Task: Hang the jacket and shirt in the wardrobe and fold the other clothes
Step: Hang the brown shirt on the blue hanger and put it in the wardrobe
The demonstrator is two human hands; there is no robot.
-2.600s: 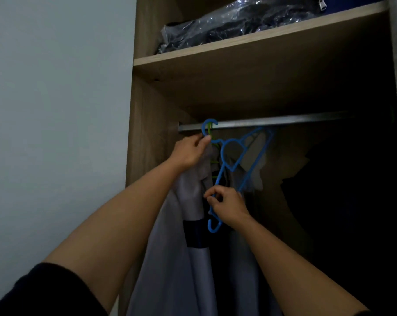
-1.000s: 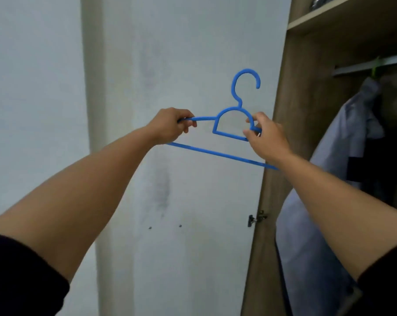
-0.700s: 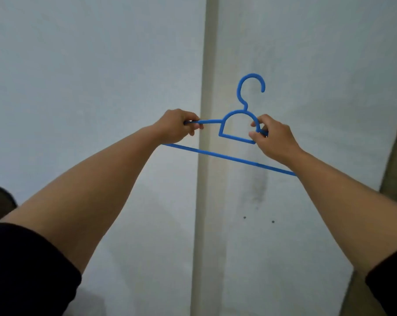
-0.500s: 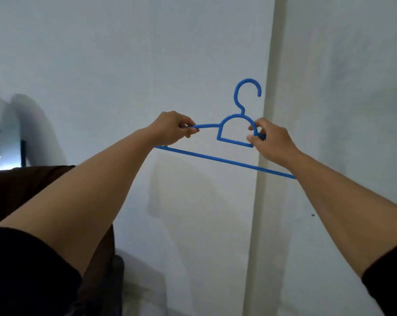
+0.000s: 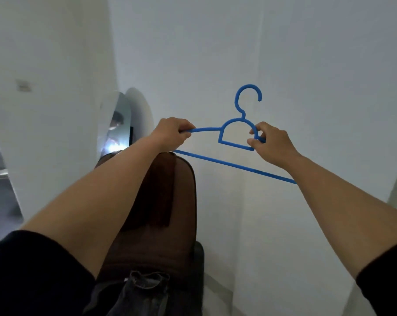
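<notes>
Blue hanger (image 5: 236, 165) spans both hands, left hand (image 5: 171, 134) and right hand (image 5: 271, 144) closed on it; brown garment (image 5: 170, 201) lies below the left.

Both arms outstretched; left hand (image 5: 172, 133) fisted grip, right hand (image 5: 272, 144) pinch grip on hanger (image 5: 235, 144)

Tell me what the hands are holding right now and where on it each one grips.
Both hold one blue hanger: the left hand is closed around its left shoulder arm, and the right hand pinches the right side of the arch below the hook.
</notes>
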